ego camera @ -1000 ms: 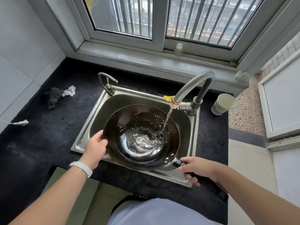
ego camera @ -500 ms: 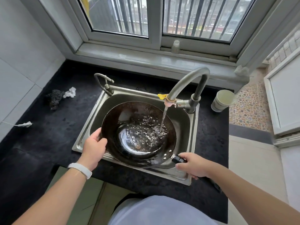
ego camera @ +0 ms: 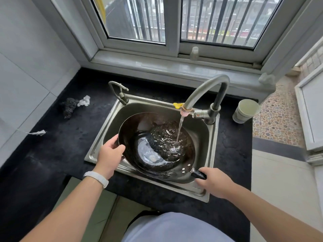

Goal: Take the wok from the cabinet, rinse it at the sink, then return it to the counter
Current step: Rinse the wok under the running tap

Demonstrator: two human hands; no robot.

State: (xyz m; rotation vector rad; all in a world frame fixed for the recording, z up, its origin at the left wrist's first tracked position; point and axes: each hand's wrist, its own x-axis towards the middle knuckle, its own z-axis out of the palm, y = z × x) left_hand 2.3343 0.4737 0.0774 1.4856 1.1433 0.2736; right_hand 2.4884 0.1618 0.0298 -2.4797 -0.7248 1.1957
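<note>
The black worktop point(ego camera: 52, 154) holds a metal sink point(ego camera: 97, 151). The wok point(ego camera: 139, 130) is held tipped over the sink, under the tap point(ego camera: 206, 86). It looks big, hard and heavy, more so with water pooled in it. Wet metal is likely slippy, so 2 hands are best. The left hand point(ego camera: 110, 154) grips the left rim, thumb inside. The right hand point(ego camera: 215, 182) is curled round the black handle point(ego camera: 198, 174), which looks the safest place to hold. Water point(ego camera: 180, 130) runs in.
</note>
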